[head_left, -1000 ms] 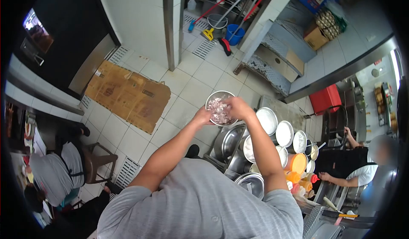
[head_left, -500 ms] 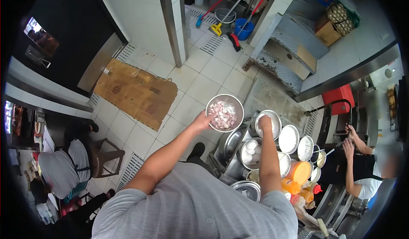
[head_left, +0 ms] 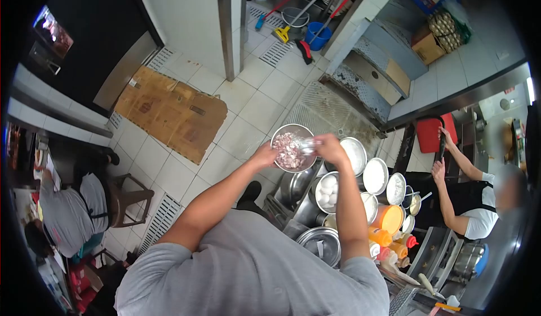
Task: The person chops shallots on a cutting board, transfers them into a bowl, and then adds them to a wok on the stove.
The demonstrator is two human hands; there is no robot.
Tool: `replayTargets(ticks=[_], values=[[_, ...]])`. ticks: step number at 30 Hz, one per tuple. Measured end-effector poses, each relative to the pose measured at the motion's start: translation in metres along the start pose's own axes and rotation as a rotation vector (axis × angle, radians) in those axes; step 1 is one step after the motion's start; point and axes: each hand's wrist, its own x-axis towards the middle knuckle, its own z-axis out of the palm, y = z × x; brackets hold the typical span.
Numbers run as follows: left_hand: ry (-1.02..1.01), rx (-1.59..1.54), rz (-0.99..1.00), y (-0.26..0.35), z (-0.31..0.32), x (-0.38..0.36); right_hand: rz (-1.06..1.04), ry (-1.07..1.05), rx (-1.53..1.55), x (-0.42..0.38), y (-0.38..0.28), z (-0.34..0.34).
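My left hand (head_left: 267, 155) grips the rim of a metal bowl (head_left: 309, 168) that holds chopped pinkish meat (head_left: 286, 150) with some white powder on it. Over the bowl's right side is my right hand (head_left: 329, 148), its fingers closed on a shiny, blurred thing, perhaps a spoon or scoop. Right of that hand a round container of white powder (head_left: 353, 156) stands among others like it. Eggs (head_left: 327, 192) fill a container below my right wrist.
Squeeze bottles and an orange-topped tub (head_left: 389, 219) stand at the lower right. A co-worker (head_left: 470, 197) is at the far right, another person (head_left: 76, 209) at the left beside a stool (head_left: 131, 201). Cardboard (head_left: 169, 113) lies on the floor; mops and buckets stand at the top.
My right hand has moved left and up from the powder container to the bowl. The bowl stays in my left hand. The co-worker's hands at the right have moved up and left.
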Motion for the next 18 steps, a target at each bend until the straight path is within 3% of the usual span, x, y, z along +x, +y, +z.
replayTargets(ticks=[1,5,7,11,12,15,18], values=[[0.01,-0.008,0.007,-0.001,-0.003,-0.007,-0.113,-0.049,-0.125,0.011,-0.001,0.024],[0.131,-0.053,0.067,0.01,-0.026,-0.05,-0.214,-0.021,-0.315,0.008,-0.065,0.073],[0.103,-0.035,0.138,0.007,-0.05,-0.065,-0.574,-0.081,-0.42,0.005,-0.07,0.113],[0.179,0.058,0.169,-0.051,-0.083,-0.05,-0.436,0.042,-0.469,0.007,-0.085,0.165],[0.192,-0.08,0.169,-0.023,-0.066,-0.081,-0.401,0.082,-0.468,0.001,-0.093,0.161],[0.134,-0.063,0.07,-0.013,-0.052,-0.085,-0.26,0.01,-0.603,-0.03,-0.113,0.13],[0.134,-0.102,0.065,-0.027,-0.028,-0.055,-0.286,0.257,-0.501,-0.034,-0.082,0.062]])
